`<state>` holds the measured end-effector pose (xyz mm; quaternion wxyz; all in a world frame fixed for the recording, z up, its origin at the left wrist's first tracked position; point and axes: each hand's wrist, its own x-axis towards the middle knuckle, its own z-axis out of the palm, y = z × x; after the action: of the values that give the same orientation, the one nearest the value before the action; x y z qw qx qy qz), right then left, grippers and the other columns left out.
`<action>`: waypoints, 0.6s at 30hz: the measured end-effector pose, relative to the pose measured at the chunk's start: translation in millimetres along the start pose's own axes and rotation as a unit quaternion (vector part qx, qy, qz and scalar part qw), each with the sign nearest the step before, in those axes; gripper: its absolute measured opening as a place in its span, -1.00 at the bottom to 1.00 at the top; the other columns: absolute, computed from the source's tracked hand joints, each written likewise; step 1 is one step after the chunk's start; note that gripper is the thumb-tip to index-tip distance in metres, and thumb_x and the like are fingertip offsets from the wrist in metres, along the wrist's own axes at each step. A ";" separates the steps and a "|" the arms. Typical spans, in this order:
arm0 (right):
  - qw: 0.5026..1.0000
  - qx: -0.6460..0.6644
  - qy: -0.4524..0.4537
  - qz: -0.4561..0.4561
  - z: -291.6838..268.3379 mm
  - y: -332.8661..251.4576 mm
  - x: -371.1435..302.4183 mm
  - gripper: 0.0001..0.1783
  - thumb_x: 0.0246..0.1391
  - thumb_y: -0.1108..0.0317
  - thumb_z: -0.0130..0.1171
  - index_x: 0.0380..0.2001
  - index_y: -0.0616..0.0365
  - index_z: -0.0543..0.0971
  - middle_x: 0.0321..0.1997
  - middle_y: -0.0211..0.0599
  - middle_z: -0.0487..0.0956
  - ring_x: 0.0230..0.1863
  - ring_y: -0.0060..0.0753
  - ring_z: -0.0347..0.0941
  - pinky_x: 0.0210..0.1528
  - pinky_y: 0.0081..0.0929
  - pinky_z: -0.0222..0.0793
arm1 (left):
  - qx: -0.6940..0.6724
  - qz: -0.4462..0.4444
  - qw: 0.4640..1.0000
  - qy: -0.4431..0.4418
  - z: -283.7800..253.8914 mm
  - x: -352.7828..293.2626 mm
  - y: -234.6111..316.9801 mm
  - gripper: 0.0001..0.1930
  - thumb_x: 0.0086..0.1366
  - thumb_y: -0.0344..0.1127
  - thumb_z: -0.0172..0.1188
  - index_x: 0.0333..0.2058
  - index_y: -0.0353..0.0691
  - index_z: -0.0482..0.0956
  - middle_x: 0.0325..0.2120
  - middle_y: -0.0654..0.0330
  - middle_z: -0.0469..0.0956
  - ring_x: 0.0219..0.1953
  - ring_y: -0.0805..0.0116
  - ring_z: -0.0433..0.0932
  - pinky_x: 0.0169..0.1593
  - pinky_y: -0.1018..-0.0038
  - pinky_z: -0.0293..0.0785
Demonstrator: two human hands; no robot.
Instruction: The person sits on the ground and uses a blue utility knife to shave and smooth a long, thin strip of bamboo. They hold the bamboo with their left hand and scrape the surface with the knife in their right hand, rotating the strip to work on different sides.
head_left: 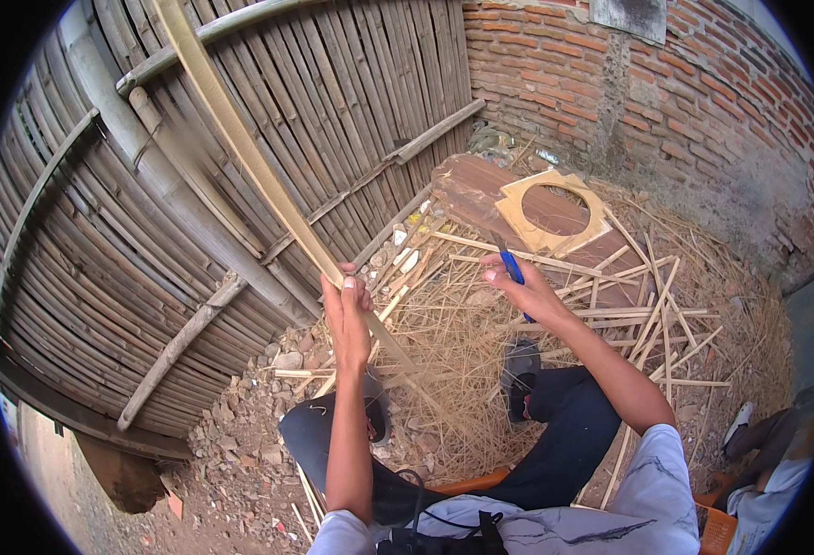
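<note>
My left hand (345, 319) is closed around a long, pale bamboo strip (263, 185). The strip slants from the top of the view down past my fingers, and its lower end blurs over the shavings between my feet. To the right, my right hand (529, 294) grips a blue-handled knife (511, 267), its dark blade pointing up and away from me. The blade is apart from the strip. Thin bamboo shavings (453, 351) cover the ground below both hands.
Cut bamboo sticks (657, 314) lie crisscrossed at the right. Beyond them, a square board with a round hole (510, 205) rests on a brown board (467, 180). A bamboo fence (333, 102) stands left, a brick wall (703, 120) behind. Another person's leg (758, 435) shows at lower right.
</note>
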<state>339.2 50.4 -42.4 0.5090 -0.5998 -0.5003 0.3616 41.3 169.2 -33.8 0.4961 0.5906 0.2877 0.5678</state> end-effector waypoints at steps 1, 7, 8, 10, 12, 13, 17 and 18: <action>0.999 0.005 0.022 -0.034 -5.4 2.5 2.0 -0.50 0.50 0.02 0.25 0.31 0.06 0.59 -0.09 -0.43 0.69 -0.45 -0.73 0.24 -0.40 -0.59 0.17 | 0.039 0.003 0.999 0.004 -8.3 6.5 7.5 -0.67 0.73 -0.12 -0.12 0.21 -0.23 0.37 -0.37 0.36 0.27 -0.36 0.51 0.32 -0.26 0.46 0.35; 0.987 -0.062 0.123 -0.080 -19.8 -10.8 2.1 -0.59 0.46 0.01 0.29 0.07 0.14 0.63 -0.17 -0.42 0.64 -0.18 -0.56 0.49 -0.05 -0.46 0.41 | 0.337 0.109 0.935 0.020 -41.1 39.4 67.4 -0.63 0.73 -0.08 -0.10 -0.04 -0.26 0.55 -0.54 0.28 0.28 -0.45 0.45 0.21 -0.33 0.34 0.21; 0.983 -0.084 0.136 -0.089 -21.4 -12.9 1.9 -0.60 0.46 0.02 0.29 0.04 0.14 0.63 -0.19 -0.43 0.64 -0.22 -0.57 0.48 -0.09 -0.47 0.41 | 0.367 0.096 0.925 0.004 -43.3 40.7 78.9 -0.64 0.73 -0.08 -0.08 -0.02 -0.26 0.55 -0.55 0.25 0.28 -0.46 0.42 0.22 -0.34 0.32 0.23; 0.971 -0.099 0.171 -0.133 -23.4 -18.3 1.8 -0.62 0.45 0.03 0.30 0.02 0.13 0.61 -0.24 -0.44 0.63 -0.29 -0.60 0.44 -0.18 -0.49 0.38 | 0.423 0.071 0.903 -0.027 -47.3 41.3 99.4 -0.65 0.72 -0.09 -0.04 0.02 -0.27 0.55 -0.57 0.18 0.28 -0.49 0.36 0.23 -0.34 0.28 0.25; 0.961 -0.119 0.194 -0.159 -23.9 -26.4 -2.4 -0.64 0.46 0.05 0.29 0.03 0.12 0.59 -0.27 -0.45 0.63 -0.33 -0.63 0.42 -0.24 -0.51 0.36 | 0.482 0.090 0.871 -0.046 -51.0 37.3 103.7 -0.69 0.66 -0.12 0.09 0.07 -0.26 0.57 -0.61 -0.07 0.51 -0.50 -0.06 0.56 -0.26 0.10 0.45; 0.957 -0.129 0.200 -0.163 -24.6 -34.1 -6.6 -0.64 0.46 0.07 0.29 0.05 0.11 0.57 -0.27 -0.45 0.65 -0.35 -0.64 0.42 -0.26 -0.53 0.34 | 0.505 0.082 0.857 -0.059 -52.2 29.7 107.9 -0.69 0.65 -0.12 0.10 0.07 -0.25 0.58 -0.59 -0.09 0.55 -0.46 -0.08 0.62 -0.24 0.09 0.48; 0.947 -0.071 0.227 -0.218 -24.2 -33.3 -6.9 -0.59 0.49 0.07 0.25 0.18 0.11 0.54 -0.25 -0.43 0.70 -0.40 -0.68 0.39 -0.32 -0.54 0.29 | 0.480 -0.008 0.869 -0.118 -47.1 -5.3 114.7 -0.71 0.62 -0.15 0.13 0.05 -0.24 0.65 -0.50 -0.08 0.70 -0.36 -0.09 0.74 -0.17 0.11 0.57; 0.961 -0.032 0.199 -0.191 -25.2 -34.4 -8.7 -0.56 0.50 0.07 0.24 0.22 0.13 0.53 -0.23 -0.40 0.72 -0.43 -0.70 0.36 -0.36 -0.56 0.26 | 0.451 -0.042 0.881 -0.134 -47.0 -15.3 114.7 -0.71 0.61 -0.15 0.14 0.04 -0.24 0.66 -0.50 -0.06 0.71 -0.37 -0.08 0.74 -0.16 0.12 0.57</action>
<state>352.9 35.1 -4.0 0.6385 -0.5687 -0.5058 0.1144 -32.2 128.3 58.5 0.2331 0.8084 0.4677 0.2710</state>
